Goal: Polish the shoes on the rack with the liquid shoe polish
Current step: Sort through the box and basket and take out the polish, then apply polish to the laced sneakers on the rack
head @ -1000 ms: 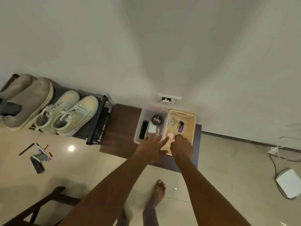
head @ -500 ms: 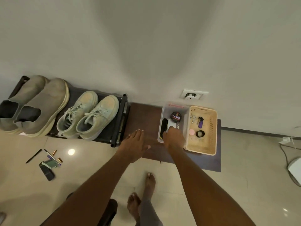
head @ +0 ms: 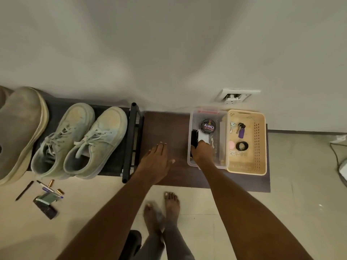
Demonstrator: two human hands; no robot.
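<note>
Right hand [head: 201,151] reaches down into the clear plastic bin [head: 193,162], fingers hidden among the black brush [head: 194,138], a white item and the Cherry polish tin [head: 208,126]; can't tell what it grips, if anything. Left hand [head: 156,160] hovers flat, fingers relaxed, over the dark mat [head: 165,124]. Pale sneakers [head: 80,139] sit on the rack [head: 132,139]. Risk: grabbing tin or brush instead of liquid polish, which isn't clearly visible.

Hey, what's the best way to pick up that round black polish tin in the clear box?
Take the polish tin by its rim, coming straight down from above with a spread-finger grip across the circle. It lies flat, lid up, at the far end of the clear box, so the walls block a sideways reach. The right hand is already inside, near the black brush.
</note>
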